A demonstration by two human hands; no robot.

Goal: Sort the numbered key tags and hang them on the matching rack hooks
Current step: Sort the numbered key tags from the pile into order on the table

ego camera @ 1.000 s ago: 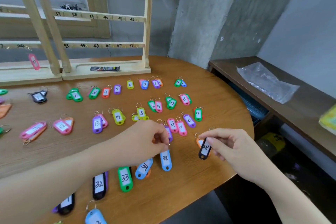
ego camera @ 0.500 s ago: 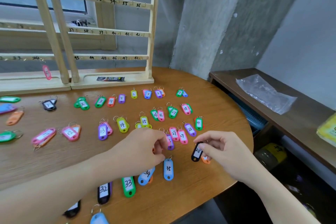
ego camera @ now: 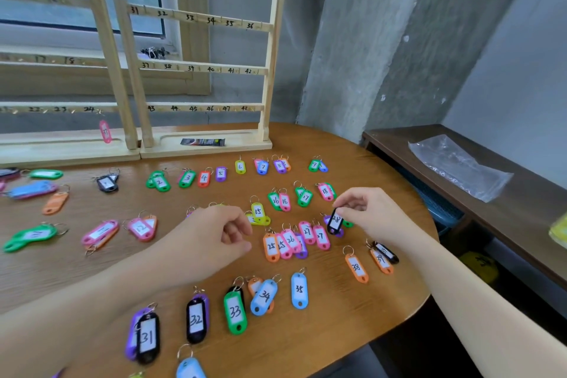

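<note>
Sorting continues: right hand (ego camera: 368,215) pinches black tag 28 (ego camera: 335,221) at centre-right; left hand (ego camera: 211,239) curled, empty; placing beside the 27s (ego camera: 313,235) likely next.

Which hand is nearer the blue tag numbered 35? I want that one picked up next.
Left, narrowly. The left hand hovers up and left of the blue tag 35. The right hand is farther up and right, pinching the black tag 28.
</note>
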